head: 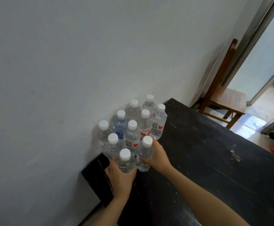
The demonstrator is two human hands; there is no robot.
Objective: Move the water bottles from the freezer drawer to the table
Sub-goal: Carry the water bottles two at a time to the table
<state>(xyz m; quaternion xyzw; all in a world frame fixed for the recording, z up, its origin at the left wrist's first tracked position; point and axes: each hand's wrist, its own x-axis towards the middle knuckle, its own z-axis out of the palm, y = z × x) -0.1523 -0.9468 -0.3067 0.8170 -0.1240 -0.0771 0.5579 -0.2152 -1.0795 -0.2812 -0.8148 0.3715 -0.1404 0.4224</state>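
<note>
Left hand (120, 176): curled round front bottle (126, 163), lower centre.
Right hand (159, 156): curled round adjacent bottle (143, 152).
Labels: red-white label (147, 130), blue label (120, 136); print unreadable.

HEAD VIEW: A single wide-angle camera worn on the person's head looks forward and steeply down from close above a scuffed black wooden table (214, 168), with the frame tilted. The left hand (120, 176) and right hand (157, 155) enter from 6 o'clock, near the lens, meeting the clear plastic white-capped water bottles (132, 134) just below centre. A plain white wall (67, 62) fills 9 to 12 o'clock. A brown wooden chair (227, 98) stands well back at 2 o'clock.
</note>
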